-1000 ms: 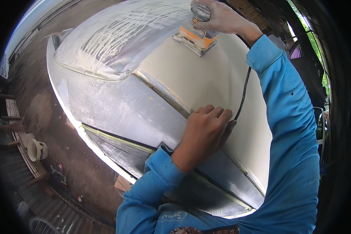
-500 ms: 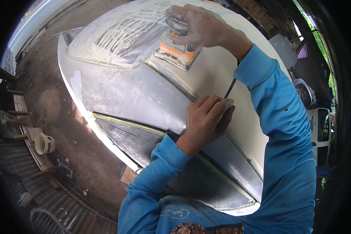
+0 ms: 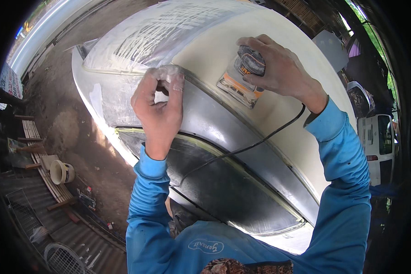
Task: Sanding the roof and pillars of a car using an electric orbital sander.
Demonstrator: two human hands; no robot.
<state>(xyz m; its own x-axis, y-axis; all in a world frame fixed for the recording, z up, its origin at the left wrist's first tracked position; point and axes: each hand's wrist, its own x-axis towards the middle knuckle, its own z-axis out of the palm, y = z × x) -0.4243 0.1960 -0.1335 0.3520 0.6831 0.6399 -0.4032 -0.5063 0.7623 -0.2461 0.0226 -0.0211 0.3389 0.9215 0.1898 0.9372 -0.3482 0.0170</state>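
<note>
My right hand (image 3: pixel 285 71) is wrapped round the top of an orange-and-black power sander (image 3: pixel 239 89). Its flat pad rests on the dusty cream-coloured roof (image 3: pixel 223 39) of a vehicle. From near my right wrist a black cord (image 3: pixel 255 144) runs down to the left across the dark side window (image 3: pixel 214 171). My left hand (image 3: pixel 159 107) is at the roof-edge seam, left of the sander. Its thumb and fingers curl together into a ring, with white dust on the tips; anything between the fingertips is too small to make out. Greenish tape edges the window.
A whitish, streaked surface (image 3: pixel 141 43) covers the vehicle's far left end. On the left, a pale bucket (image 3: pixel 61 172) stands by bamboo slats (image 3: pixel 45 160) above dirt ground (image 3: pixel 77 132). Corrugated sheets lie lower left. A white van (image 3: pixel 379 146) is at the right.
My left hand has left the cord and moved left and up to the roof-edge seam. My right hand has brought the sander to the right and nearer. The cord now hangs lower across the window.
</note>
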